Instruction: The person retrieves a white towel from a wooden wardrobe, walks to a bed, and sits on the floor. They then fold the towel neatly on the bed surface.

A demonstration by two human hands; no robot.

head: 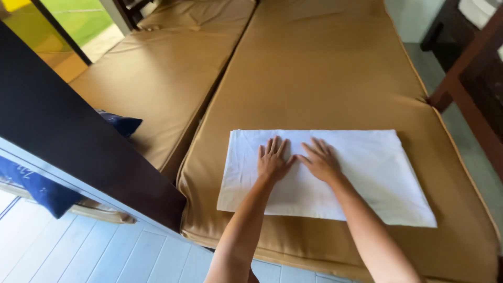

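We press our left hand and right hand flat, fingers spread and gripping nothing, side by side on the folded white cloth, which keeps it smooth on the tan mattress. A dark beam crosses at left beside a blue cushion.

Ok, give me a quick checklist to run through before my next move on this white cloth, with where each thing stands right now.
1. White cloth lies spread flat on the tan cushion: ok.
2. Left hand rests palm down on the cloth, fingers spread: ok.
3. Right hand rests palm down beside it, thumbs almost meeting: ok.
4. Cloth sits wholly on the cushion, no edge overhanging: ok.
5. Surface free of wrinkles: not ok, faint creases show near the left edge.
6. Layers underneath lined up: cannot tell.
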